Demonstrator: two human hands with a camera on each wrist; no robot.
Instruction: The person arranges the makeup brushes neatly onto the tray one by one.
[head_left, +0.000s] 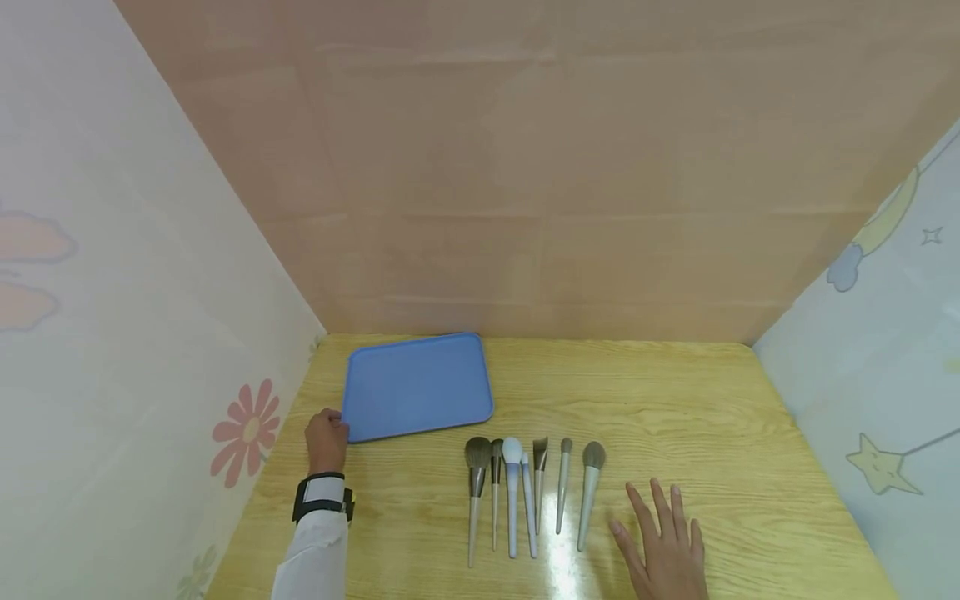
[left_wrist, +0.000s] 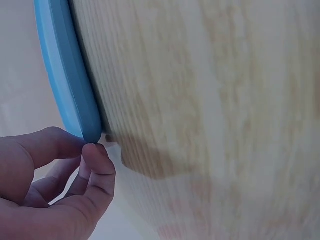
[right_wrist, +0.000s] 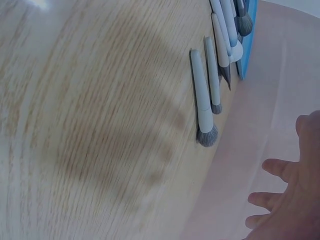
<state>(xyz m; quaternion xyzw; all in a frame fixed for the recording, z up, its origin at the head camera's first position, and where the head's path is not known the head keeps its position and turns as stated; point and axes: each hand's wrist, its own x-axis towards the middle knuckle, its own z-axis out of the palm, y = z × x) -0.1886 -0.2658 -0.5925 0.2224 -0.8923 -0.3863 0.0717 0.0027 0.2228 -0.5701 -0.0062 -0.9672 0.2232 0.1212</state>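
Note:
At the back left of the table lies a blue tray, slightly askew. My left hand pinches its near left corner; in the left wrist view, thumb and forefinger of the left hand meet at the tray's rim. Several makeup brushes lie in a row before the tray, bristles pointing away, among them a large dark-bristled brush, a white brush and a green-handled brush. Just right of the row, my right hand hovers with fingers spread, holding nothing. The right wrist view also shows this hand apart from the brushes.
The wood-grain table meets a brown backdrop at its far edge. Pale patterned walls stand on both sides, the left wall close to my left arm and the right wall farther off.

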